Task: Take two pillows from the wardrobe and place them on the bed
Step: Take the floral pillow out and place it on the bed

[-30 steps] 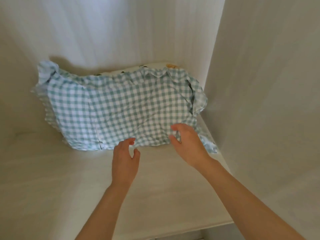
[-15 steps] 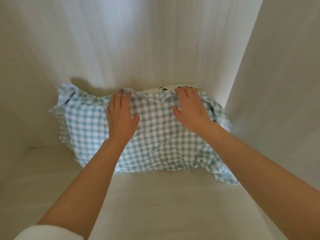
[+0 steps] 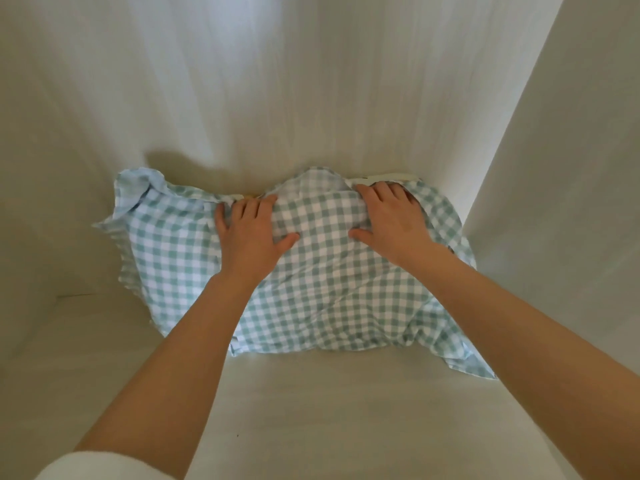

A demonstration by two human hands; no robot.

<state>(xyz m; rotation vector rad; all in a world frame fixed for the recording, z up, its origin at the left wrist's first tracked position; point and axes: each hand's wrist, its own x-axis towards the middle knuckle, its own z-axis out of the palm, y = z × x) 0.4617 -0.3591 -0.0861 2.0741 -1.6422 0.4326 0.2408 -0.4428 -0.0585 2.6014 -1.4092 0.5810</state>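
A pillow in a green-and-white checked case (image 3: pixel 322 289) lies on the pale wardrobe shelf (image 3: pixel 311 410), against the back wall. My left hand (image 3: pixel 251 233) lies on its upper left part with the fingers curled over the far edge. My right hand (image 3: pixel 391 220) presses on the upper right part, its fingers hooked over the far edge too. The cloth bunches up between the two hands. Behind the checked pillow a sliver of a second, cream pillow (image 3: pixel 388 177) shows at the back right; the rest of it is hidden.
The wardrobe's back wall (image 3: pixel 277 81) rises just behind the pillow. A side wall (image 3: pixel 571 185) closes the space on the right, close to the pillow's right frill. A left wall (image 3: pixel 34 202) stands further off. Bare shelf lies in front of the pillow.
Both hands went from the pillow's near edge across its top to the far edge, and their fingers now curl over it. The cloth between them has bunched up. The view moved closer.
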